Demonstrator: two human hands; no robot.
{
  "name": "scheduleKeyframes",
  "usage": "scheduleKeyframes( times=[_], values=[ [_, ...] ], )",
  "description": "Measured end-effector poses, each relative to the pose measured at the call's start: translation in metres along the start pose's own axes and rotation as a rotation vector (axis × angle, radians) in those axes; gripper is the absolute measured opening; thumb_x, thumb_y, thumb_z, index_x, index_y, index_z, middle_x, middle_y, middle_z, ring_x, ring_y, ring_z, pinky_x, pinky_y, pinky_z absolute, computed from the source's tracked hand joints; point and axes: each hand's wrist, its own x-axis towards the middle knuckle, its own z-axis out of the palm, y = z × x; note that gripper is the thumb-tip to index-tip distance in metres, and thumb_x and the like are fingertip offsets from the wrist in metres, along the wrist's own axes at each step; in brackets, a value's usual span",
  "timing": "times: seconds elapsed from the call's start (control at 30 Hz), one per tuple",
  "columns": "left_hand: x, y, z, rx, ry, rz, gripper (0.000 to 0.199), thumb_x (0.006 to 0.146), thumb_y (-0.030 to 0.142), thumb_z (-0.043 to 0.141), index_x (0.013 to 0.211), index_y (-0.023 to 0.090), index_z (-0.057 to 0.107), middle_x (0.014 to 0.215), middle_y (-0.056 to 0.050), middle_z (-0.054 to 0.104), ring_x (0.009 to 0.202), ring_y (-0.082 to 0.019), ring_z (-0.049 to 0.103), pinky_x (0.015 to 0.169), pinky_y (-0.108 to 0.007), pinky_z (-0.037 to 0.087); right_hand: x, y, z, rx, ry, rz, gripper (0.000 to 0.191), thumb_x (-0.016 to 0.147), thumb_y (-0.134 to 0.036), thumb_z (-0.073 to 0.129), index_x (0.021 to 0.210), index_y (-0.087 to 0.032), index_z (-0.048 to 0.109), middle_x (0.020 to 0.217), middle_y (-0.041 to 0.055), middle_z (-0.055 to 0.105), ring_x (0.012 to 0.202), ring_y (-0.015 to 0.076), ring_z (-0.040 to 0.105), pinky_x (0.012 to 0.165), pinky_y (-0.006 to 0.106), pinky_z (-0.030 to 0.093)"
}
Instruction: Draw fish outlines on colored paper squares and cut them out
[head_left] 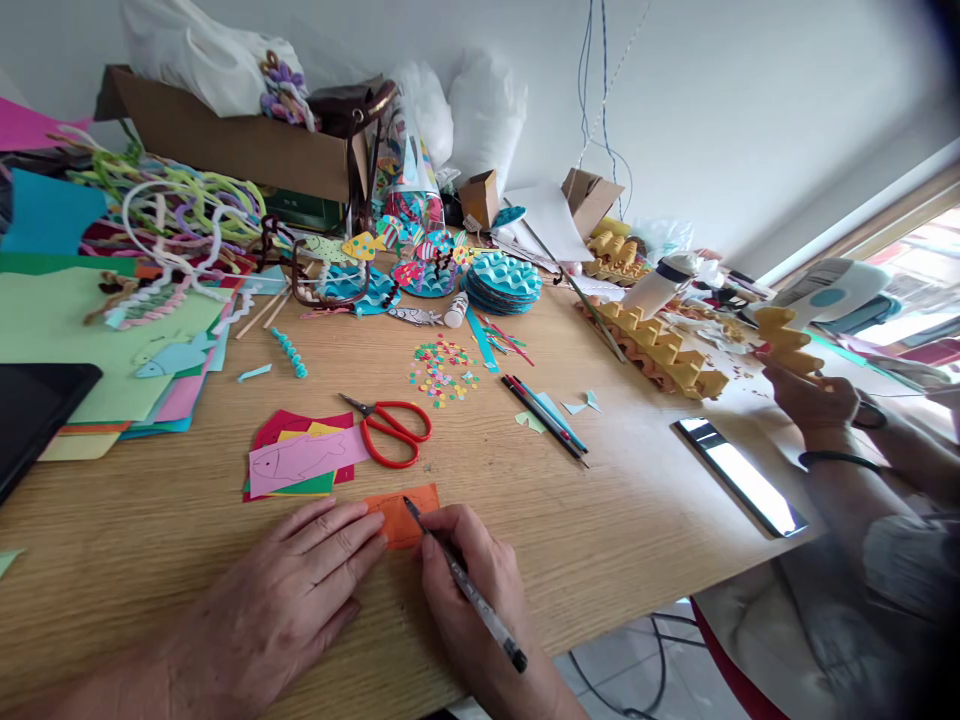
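Observation:
An orange paper piece (397, 530) with thin drawn lines lies near the table's front edge. Flat on its left end and on the table rests my left hand (289, 590), fingers extended and holding nothing. My right hand (480, 590) grips a black-and-clear pen (480, 603), its tip touching the orange paper's upper part. Just behind my left hand is a stack of coloured paper with a pink sheet (300, 460) on top, bearing a fish outline. Red-handled scissors (394, 435) lie beside that stack, blades pointing left.
Pencils (547, 420), paper dots (442, 372) and a phone (739, 475) lie on the table (600, 540). Coloured sheets (90, 350) cover the left. Blue wavy discs (502, 282) stand at the back. At right, another person's hands (817, 410) hold yellow egg carton.

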Motion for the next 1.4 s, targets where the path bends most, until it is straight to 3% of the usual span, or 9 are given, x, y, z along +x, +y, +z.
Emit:
scheduleKeyframes(
  times=[0.5,0.73,1.4],
  values=[
    [0.0030,0.0015,-0.0016,0.012,0.025,0.002,0.033,0.093,0.017,0.037,0.107,0.018,0.067,0.111,-0.001,0.070,0.105,-0.017,0.058,0.095,-0.029,0.037,0.0028,-0.0003,0.0004,-0.032,0.006,-0.035,0.013,0.081,-0.013,0.044,0.082,-0.019,0.056,0.065,-0.0008,0.063,0.056,0.0114,0.060,0.054,0.019,0.042],
    [-0.0026,0.0032,0.0029,-0.020,0.007,-0.040,0.033,0.091,0.015,0.040,0.112,0.020,0.065,0.116,-0.002,0.067,0.109,-0.017,0.056,0.097,-0.029,0.039,0.0015,0.0001,0.0009,0.003,0.007,0.028,0.013,0.083,-0.014,0.045,0.084,-0.019,0.057,0.066,-0.0011,0.065,0.056,0.0112,0.061,0.052,0.018,0.042],
    [0.0017,0.0031,0.0004,0.012,0.030,-0.025,0.033,0.092,0.016,0.038,0.108,0.019,0.067,0.112,0.000,0.070,0.105,-0.016,0.059,0.097,-0.028,0.036,0.0003,0.0010,0.0010,0.007,0.019,0.039,0.014,0.082,-0.012,0.045,0.083,-0.019,0.056,0.064,-0.0026,0.062,0.054,0.0101,0.059,0.053,0.018,0.041]
  ],
)
